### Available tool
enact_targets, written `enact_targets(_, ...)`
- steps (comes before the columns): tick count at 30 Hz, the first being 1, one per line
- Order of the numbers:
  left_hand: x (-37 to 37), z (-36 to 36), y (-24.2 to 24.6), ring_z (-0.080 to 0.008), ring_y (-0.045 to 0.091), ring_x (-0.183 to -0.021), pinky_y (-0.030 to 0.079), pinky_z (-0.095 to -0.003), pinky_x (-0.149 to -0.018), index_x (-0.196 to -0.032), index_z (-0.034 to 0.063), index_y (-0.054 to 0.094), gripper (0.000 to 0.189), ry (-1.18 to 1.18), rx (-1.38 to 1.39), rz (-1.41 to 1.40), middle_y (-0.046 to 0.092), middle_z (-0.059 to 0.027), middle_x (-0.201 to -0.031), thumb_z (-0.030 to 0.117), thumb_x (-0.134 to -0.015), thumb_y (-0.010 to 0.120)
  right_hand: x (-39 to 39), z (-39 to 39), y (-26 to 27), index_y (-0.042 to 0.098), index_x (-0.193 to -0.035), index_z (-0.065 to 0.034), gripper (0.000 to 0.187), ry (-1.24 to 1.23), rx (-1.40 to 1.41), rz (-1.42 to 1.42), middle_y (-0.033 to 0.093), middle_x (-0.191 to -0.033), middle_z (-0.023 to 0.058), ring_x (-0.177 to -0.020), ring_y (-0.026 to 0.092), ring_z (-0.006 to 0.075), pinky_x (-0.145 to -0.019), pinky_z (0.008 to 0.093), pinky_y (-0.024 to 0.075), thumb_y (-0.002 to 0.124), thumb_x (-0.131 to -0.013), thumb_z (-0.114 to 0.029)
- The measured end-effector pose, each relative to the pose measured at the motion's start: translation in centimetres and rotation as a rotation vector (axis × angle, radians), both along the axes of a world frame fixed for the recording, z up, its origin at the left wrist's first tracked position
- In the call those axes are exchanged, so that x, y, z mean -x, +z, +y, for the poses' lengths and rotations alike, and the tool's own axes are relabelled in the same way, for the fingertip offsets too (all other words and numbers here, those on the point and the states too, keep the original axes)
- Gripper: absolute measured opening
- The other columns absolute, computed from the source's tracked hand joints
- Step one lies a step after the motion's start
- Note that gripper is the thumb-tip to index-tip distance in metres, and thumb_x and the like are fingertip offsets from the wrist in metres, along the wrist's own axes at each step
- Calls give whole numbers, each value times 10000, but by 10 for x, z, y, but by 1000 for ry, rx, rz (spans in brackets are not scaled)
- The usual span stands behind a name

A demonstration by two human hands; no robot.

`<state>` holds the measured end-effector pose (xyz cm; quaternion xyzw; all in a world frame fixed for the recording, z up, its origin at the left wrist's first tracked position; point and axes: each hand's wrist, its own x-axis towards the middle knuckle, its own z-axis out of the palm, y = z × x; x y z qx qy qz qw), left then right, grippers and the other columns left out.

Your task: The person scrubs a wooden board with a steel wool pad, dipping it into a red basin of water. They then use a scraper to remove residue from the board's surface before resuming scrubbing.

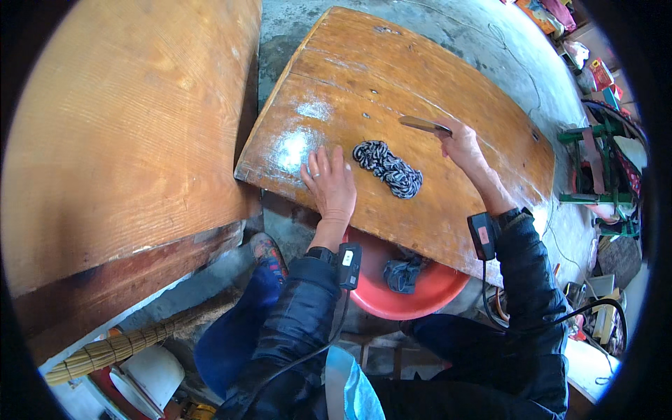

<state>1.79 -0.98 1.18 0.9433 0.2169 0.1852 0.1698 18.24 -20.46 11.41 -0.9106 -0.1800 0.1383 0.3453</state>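
My left hand (332,184) rests palm down near the front edge of a varnished wooden tabletop (446,220), its fingers apart and holding nothing. Just to its right lies a twisted bundle of black-and-white yarn or cord (387,169) on the wood. Above the board, to the right of the bundle, my right hand (461,146) grips a thin, flat object (424,125) with a brownish face, pointing left; the picture does not settle what it is. Neither hand touches the bundle.
A red plastic basin (415,304) holding a dark cloth (401,275) stands partly under the near edge. A large wooden board (131,131) fills the left side, with a straw broom (121,346) below it. A green-framed stool or rack (598,197) stands right. Cables run from both wrists.
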Motion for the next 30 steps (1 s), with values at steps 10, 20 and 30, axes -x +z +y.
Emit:
enact_targets(10,-4,-5,6,-377,315,-1263,205,-560,-1056,-1188,79,510,462,-5,-52,104,388,-197,-1336,263,-778,619,-59,89,-17,602,-906,-42,113,165,107,-99,593,-641,166,-538,619,256,-529,375,494,531,-819,-56)
enact_targets(20,-5,-6,6,-388,289,-1288,185,-572,-1060,-1224,84,509,473,-6,-20,153,370,-206,-1354,291,-806,585,-66,137,-46,604,-892,-41,124,230,144,-163,626,-731,205,-707,633,366,-673,442,512,507,-818,-63)
enact_targets(30,-5,-6,7,-385,290,-1289,185,-571,-1062,-1236,86,496,493,-10,-30,156,367,-204,-1358,291,-799,594,-62,142,-47,567,-942,-22,145,214,196,-95,607,-655,193,-495,634,267,-510,375,520,472,-833,-15)
